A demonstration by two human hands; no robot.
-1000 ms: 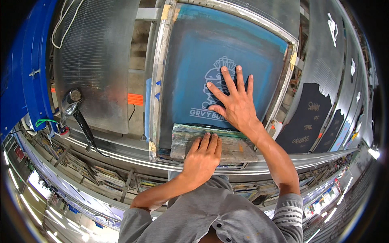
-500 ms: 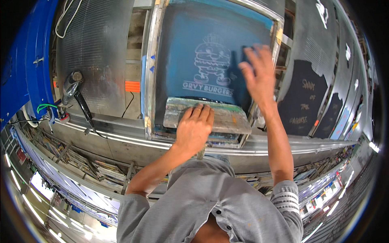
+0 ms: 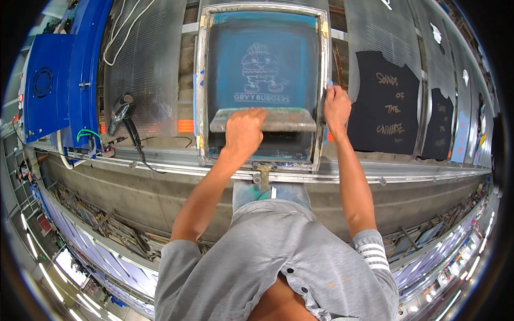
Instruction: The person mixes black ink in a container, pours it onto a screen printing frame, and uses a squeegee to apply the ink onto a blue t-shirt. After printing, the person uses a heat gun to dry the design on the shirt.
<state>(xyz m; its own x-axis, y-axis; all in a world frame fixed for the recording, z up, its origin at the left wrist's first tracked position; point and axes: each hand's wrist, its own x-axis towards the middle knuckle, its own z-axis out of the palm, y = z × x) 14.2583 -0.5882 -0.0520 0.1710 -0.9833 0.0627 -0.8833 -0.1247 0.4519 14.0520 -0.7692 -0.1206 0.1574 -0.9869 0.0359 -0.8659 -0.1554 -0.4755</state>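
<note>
My left hand (image 3: 242,134) grips a long, worn squeegee board (image 3: 286,119) lying across the lower part of a blue screen mesh (image 3: 225,64), where a dark band shows below it. Pale cartoon-burger artwork (image 3: 257,72) with lettering sits on the mesh above the board. The screen's metal frame (image 3: 324,53) has tape on its sides. Around that frame's right edge, the fingers of my right hand (image 3: 337,107) are curled, beside the board's right end.
A hair dryer (image 3: 120,112) with cord lies on the left platen (image 3: 155,69), beside a blue machine (image 3: 45,85). Black garment pieces with pale lettering (image 3: 385,96) lie on platens at the right. A metal rail (image 3: 348,174) runs along the near edge.
My right hand has left the mesh's middle and now grips the frame's right side. The board and left hand have moved away from me, up the screen, exposing a dark band.
</note>
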